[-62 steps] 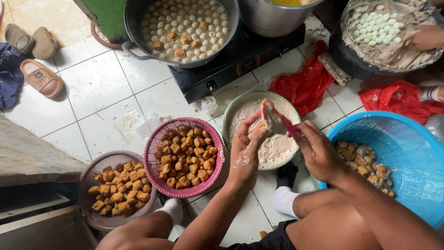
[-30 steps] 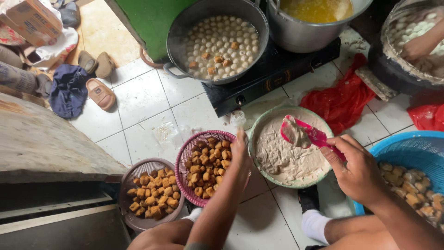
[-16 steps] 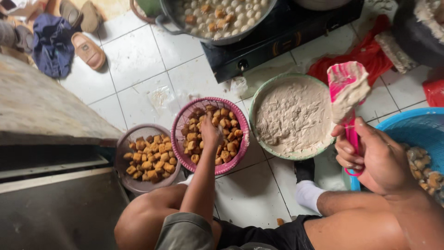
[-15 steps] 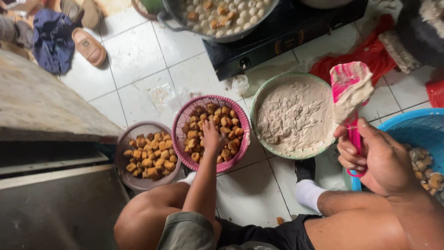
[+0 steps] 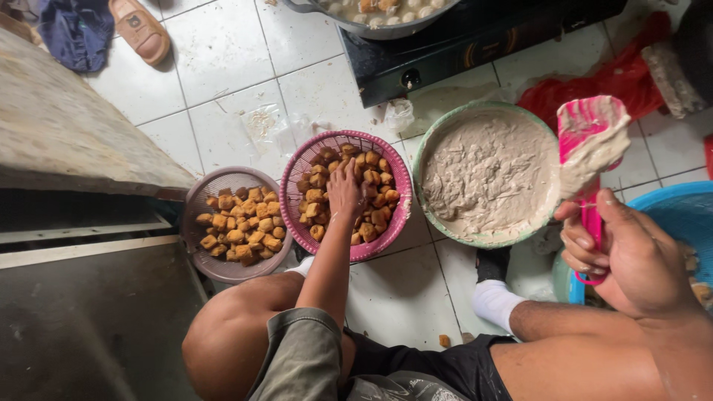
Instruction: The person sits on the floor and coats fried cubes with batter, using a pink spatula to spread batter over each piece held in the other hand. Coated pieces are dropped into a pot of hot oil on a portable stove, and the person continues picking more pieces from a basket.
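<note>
My left hand [image 5: 344,191] reaches down into a pink plastic basket [image 5: 295,174] full of several fried tofu puffs [image 5: 375,200], its fingers closed among the pieces. My right hand [image 5: 631,256] grips the handle of a pink spatula [image 5: 586,141] held upright, its blade smeared with pale paste. The spatula hangs over the rim of a green bowl [image 5: 426,143] filled with that same pale paste [image 5: 483,174].
A mauve basket [image 5: 194,199] of more tofu puffs sits left of the pink one. A black stove [image 5: 475,44] with a pan of balls [image 5: 371,15] stands behind. A blue basket [image 5: 687,223] is at right, a red bag [image 5: 616,74] beyond. Concrete step [image 5: 59,126] at left.
My left hand has left the paste bowl and gone down into the pink basket. My right hand has lifted the spatula out of the paste and holds it upright.
</note>
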The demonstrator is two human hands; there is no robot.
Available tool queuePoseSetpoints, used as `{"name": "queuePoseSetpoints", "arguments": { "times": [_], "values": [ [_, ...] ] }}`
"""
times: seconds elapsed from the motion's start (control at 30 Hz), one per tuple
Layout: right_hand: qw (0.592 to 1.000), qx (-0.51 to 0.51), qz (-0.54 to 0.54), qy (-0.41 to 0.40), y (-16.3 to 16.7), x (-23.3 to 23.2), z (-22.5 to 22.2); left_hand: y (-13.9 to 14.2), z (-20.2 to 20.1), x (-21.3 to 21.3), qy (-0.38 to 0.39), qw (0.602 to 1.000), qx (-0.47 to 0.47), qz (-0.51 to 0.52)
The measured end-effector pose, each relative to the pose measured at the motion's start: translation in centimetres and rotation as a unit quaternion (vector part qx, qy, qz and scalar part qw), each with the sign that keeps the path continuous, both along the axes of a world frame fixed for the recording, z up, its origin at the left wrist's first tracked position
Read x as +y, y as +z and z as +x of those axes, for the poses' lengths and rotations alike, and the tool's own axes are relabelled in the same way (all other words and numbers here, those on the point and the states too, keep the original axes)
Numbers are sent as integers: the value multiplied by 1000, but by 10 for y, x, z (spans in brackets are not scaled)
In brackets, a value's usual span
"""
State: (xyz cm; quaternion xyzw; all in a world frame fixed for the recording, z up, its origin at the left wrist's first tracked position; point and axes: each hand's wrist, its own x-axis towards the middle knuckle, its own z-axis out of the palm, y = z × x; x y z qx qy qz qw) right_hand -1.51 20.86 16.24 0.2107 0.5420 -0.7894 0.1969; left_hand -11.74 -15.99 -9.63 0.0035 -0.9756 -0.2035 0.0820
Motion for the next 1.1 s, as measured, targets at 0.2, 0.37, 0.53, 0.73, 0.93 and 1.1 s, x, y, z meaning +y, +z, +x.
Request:
{"name": "queuePoseSetpoints", "arguments": {
  "times": [0.2, 0.37, 0.53, 0.73, 0.93, 1.1],
  "values": [
    [998, 17, 33, 49, 3, -5, -4, -1, -9, 5, 39, 989, -131, -58],
    [989, -48, 115, 75, -9, -11, 0, 13, -13, 45, 71, 978, 44, 192],
    [992, -26, 95, 79, -7, -12, 8, 40, 1, 113, -18, 949, 111, 294],
    [988, 53, 111, 89, -4, -24, 10, 101, 25, 150, -29, 862, 19, 505],
    [964, 148, 220, 28, -19, -39, 1, 164, 78, 187, -181, 772, 0, 609],
    [976, 154, 154, 8, -8, -29, -2, 184, 78, 175, -229, 692, -68, 681]
  ]
}}
